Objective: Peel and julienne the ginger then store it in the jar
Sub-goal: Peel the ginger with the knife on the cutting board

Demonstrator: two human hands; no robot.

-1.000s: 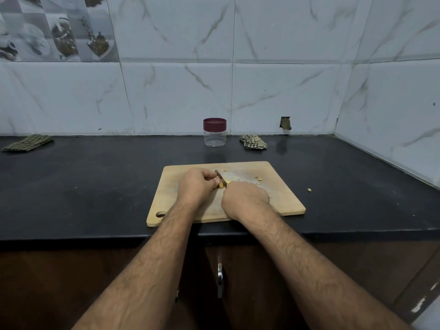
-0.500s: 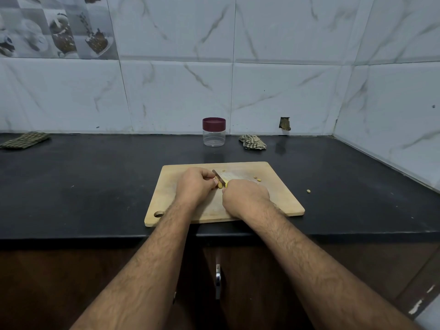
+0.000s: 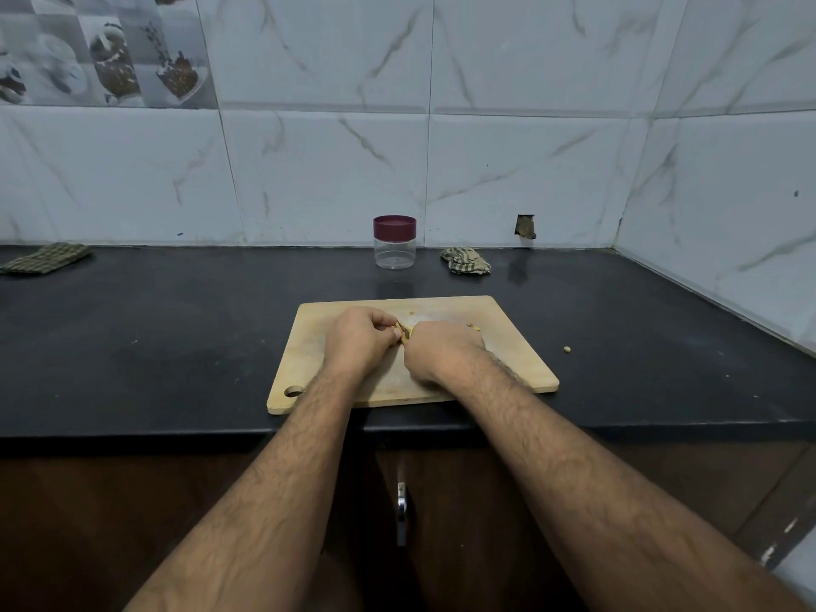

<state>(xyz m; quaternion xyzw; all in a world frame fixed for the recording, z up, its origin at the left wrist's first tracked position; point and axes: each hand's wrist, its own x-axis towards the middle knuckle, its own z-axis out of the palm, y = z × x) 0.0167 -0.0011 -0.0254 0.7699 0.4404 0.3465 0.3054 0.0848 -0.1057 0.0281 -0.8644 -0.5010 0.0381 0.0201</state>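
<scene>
Head camera looks down on both hands meeting over the middle of the cutting board (image 3: 508,360), and the ginger (image 3: 405,334) is right there between them, a small yellowish piece peeking out where the knuckles nearly touch. Left hand (image 3: 360,342) has its fingers curled in, pinching that piece from the left; right hand (image 3: 441,353) is curled tight too, just beside it, and I'd say it's wrapped around a knife handle, though from here the hand hides the tool, so I can't swear to it. Now, how will this ginger behave? It's a light little knob, firm and fibrous, and where the flesh shows bare it's likely damp and slick, so a fingertip pinch low on the piece, well back from the cutting edge, looks like the safe hold. Small as it is, it could roll or shoot out sideways under pressure. A few scraps (image 3: 473,325) lie on the far right part of the board, and one more bit (image 3: 567,348) sits off on the dark counter (image 3: 154,346) to the right. Far behind, the jar (image 3: 394,251) stands by the wall with its maroon lid (image 3: 394,226) on, looking empty.
</scene>
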